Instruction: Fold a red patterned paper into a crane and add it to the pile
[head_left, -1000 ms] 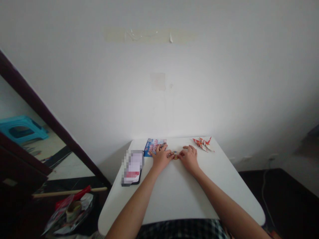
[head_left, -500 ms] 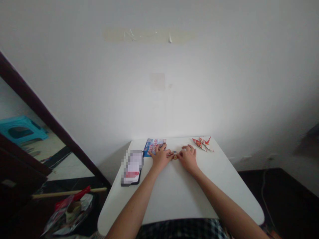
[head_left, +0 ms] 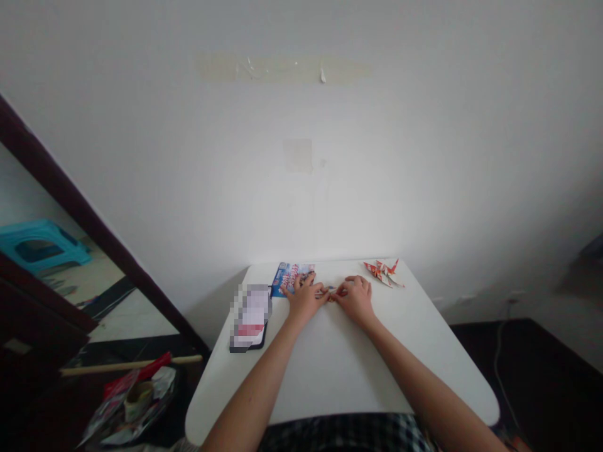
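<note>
Over the far half of the white table (head_left: 330,376), my left hand (head_left: 305,300) and my right hand (head_left: 355,300) meet almost fingertip to fingertip. Between them is a small folded piece of paper (head_left: 331,290), mostly covered by the fingers. The left hand pinches its left end, with the other fingers resting over a blue printed sheet (head_left: 281,279). The right thumb and forefinger press on its right end, close to the tabletop. At the back right lie red-and-white folded paper figures (head_left: 381,272), apart from both hands.
A phone (head_left: 257,314), partly blurred out, lies at the table's left side. The wall (head_left: 301,207) rises right behind the table. On the floor to the left are a bag of rubbish (head_left: 136,402) and a wooden stick (head_left: 188,360). A blue stool (head_left: 47,242) shows further left.
My right hand has shifted slightly left, and its fingers now cover more of the folded paper. The left hand stays nearly in place.
</note>
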A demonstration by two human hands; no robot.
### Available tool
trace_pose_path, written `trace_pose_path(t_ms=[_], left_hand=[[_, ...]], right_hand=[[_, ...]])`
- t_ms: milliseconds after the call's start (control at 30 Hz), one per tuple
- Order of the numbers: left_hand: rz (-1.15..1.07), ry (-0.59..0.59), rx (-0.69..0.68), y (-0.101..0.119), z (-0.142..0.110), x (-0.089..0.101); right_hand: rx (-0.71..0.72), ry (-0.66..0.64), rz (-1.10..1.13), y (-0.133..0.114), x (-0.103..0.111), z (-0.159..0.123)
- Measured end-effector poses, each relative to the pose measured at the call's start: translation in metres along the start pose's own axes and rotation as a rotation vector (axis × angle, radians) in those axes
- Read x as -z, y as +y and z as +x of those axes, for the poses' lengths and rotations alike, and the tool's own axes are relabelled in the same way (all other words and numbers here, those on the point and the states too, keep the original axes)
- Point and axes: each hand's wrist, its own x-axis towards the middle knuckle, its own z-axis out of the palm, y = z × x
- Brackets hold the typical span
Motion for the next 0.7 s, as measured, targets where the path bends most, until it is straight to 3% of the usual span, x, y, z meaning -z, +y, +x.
trace_pose_path(t_ms=[167, 700], left_hand=[[-0.027, -0.027, 0.014, -0.001, 0.002, 0.003], [-0.027, -0.175, 0.045, -0.004, 0.005, 0.015]], right_hand=[[-0.068, -0.014, 0.032, 0.0, -0.002, 0.007], [-0.047, -0.119, 0.009, 0.007, 0.005, 0.009]])
